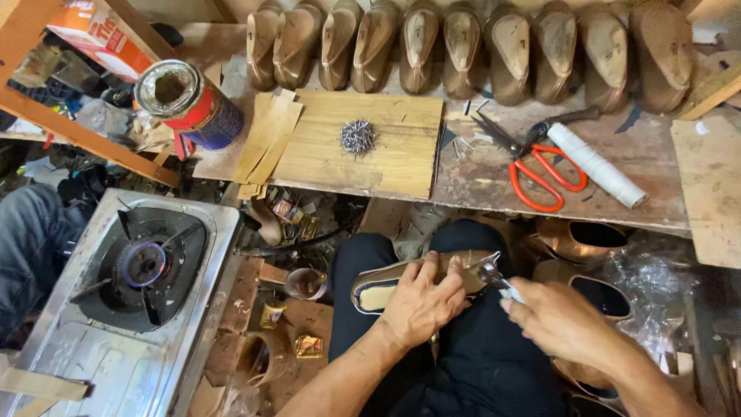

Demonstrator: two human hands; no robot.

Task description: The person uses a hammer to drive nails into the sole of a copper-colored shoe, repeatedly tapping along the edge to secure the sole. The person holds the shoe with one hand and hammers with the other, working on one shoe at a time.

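Shoe: a bronze shoe point(401, 282) lies sole-up on the lap, lower centre of the frame, long axis running left to right, toe toward the right.
Left hand: the left hand point(421, 301) is clamped over the shoe's middle, fingers spread across the sole.
Right hand: the right hand point(559, 320) is closed round pliers point(490, 274), whose tip meets the shoe's toe end.
Nearer hand: the left is on the shoe; the right is just beside it, to its right.
Bench: nails point(357, 137) on a board point(370, 166), scissors point(540, 174), upper centre.
Stove: a burner point(143, 262) at lower left.
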